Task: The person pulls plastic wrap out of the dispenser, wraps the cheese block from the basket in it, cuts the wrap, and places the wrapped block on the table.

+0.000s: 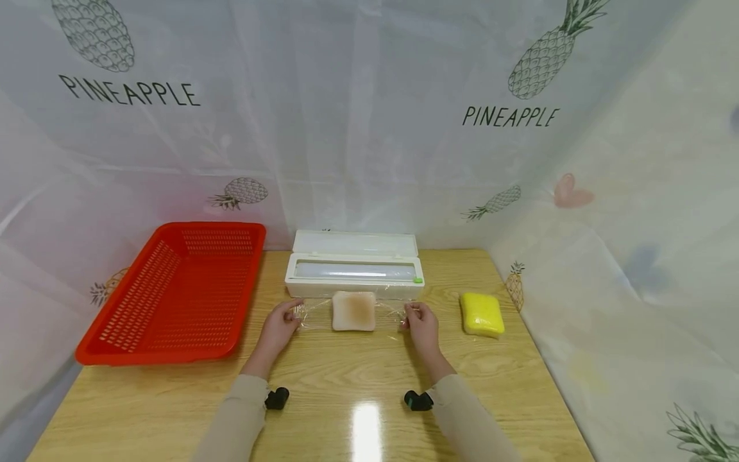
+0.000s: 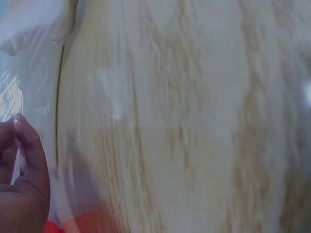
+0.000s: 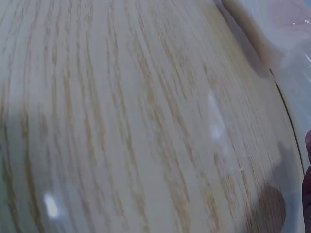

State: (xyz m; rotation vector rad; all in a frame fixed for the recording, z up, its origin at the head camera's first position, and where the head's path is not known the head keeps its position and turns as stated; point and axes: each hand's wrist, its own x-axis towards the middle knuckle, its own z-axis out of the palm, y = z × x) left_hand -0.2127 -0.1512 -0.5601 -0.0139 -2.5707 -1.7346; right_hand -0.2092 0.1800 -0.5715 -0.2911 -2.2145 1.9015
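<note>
A slice of toast (image 1: 354,312), pale with a browned middle, lies on the table in the head view. Clear plastic wrap (image 1: 316,314) spreads out to both sides of it. My left hand (image 1: 280,326) pinches the wrap's left end between thumb and fingers; the pinch also shows in the left wrist view, with the wrap (image 2: 36,92) running up from the fingertips. At the other end, my right hand (image 1: 424,328) pinches the wrap. Only a sliver of right-hand fingers (image 3: 307,182) enters the right wrist view. Just behind the toast sits a white wrap dispenser (image 1: 346,290), lid raised, roll inside.
On the left stands a large red plastic basket (image 1: 245,301) with perforated sides. A yellow, pillow-shaped block (image 1: 482,313) with a shiny surface lies to the right. Pineapple-print curtains (image 1: 369,128) hang behind the wooden table (image 1: 323,378) and along its sides.
</note>
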